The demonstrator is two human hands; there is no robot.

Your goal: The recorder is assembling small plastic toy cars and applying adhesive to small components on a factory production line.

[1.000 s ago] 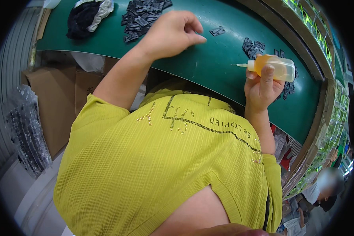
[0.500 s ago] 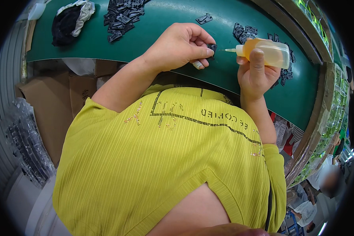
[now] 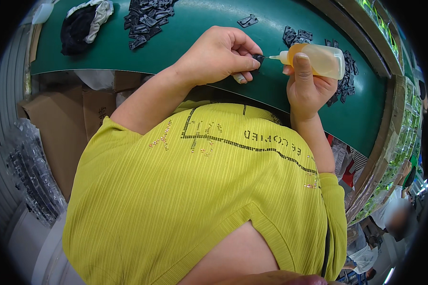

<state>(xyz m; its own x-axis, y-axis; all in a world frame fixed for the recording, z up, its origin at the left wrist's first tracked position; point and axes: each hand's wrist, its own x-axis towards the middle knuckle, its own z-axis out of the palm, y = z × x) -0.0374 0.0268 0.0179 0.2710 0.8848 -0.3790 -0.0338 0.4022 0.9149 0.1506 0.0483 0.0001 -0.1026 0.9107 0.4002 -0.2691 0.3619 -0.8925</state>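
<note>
We see one small black part (image 3: 258,59) mid-work: left hand (image 3: 219,54) pinches it between thumb and fingers; right hand (image 3: 310,90) wraps round a translucent squeeze bottle (image 3: 325,61), its thin needle tip at the part, contact unclear. Loose black pieces remain: big heap (image 3: 148,20) left, lone plate (image 3: 248,20) ahead, clusters (image 3: 348,78) right; we can't tell which are finished. Pieces look flat, rigid, hole-punched, probably moulded plastic; liquid amber; bench top (image 3: 119,61) smooth, green, faintly glossy.
</note>
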